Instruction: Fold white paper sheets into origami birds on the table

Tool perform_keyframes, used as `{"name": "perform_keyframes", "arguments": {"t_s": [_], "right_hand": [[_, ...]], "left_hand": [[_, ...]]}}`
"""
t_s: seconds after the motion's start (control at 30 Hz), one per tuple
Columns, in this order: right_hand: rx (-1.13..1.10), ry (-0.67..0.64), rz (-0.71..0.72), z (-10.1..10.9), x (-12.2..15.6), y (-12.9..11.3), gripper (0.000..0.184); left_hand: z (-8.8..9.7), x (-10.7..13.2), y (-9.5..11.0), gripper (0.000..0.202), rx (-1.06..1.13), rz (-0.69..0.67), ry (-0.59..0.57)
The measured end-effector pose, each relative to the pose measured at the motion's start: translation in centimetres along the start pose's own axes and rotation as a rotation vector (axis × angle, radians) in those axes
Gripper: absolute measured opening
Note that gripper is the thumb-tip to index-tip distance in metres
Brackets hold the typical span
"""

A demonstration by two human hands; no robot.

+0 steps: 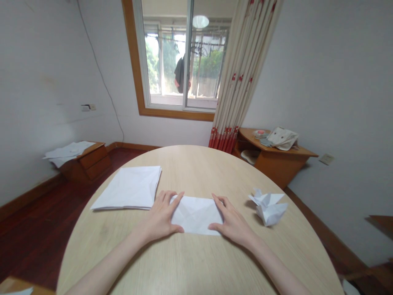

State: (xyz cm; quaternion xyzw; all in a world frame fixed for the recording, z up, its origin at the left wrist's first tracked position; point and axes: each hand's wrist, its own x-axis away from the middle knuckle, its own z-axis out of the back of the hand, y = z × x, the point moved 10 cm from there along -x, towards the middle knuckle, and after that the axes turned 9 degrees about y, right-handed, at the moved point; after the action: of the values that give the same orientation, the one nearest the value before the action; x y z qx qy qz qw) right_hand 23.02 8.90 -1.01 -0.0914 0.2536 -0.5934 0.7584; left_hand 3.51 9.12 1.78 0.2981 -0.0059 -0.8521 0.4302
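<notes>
A folded sheet of white paper lies in front of me, wider than it is deep, with faint creases across it. At its left end is my left hand, thumb on the near edge and index finger on the far corner. My right hand holds the other end the same way, its thumb on the paper near the front edge. Both hands rest low, close to the tabletop. Some fingertips at the far side are partly hidden.
A stack of white paper lies on the left of the round wooden table. Folded paper figures, seemingly cranes, sit on the right. Beyond are a low drawer cabinet, a corner desk with a cloth bag, and a curtain.
</notes>
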Motion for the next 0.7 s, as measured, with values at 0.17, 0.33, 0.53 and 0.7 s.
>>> {"name": "perform_keyframes", "arguments": {"t_s": [0.17,0.33,0.53,0.7], "right_hand": [[-0.127,0.124,0.02,0.4,-0.2,0.5,0.077],[-0.161,0.298,0.14,1.5,-0.1,0.1,0.06],[-0.165,0.506,0.308,3.1,1.2,-1.8,0.042],[-0.216,0.583,0.38,3.8,2.0,-3.1,0.036]], "left_hand": [[0.1,0.0,-0.3,0.104,0.011,-0.021,0.059],[0.8,0.0,-0.2,0.08,0.005,-0.078,0.167],[2.9,0.2,1.2,0.043,-0.009,-0.165,0.306],[4.4,0.5,2.7,0.021,0.006,-0.27,0.395]]}}
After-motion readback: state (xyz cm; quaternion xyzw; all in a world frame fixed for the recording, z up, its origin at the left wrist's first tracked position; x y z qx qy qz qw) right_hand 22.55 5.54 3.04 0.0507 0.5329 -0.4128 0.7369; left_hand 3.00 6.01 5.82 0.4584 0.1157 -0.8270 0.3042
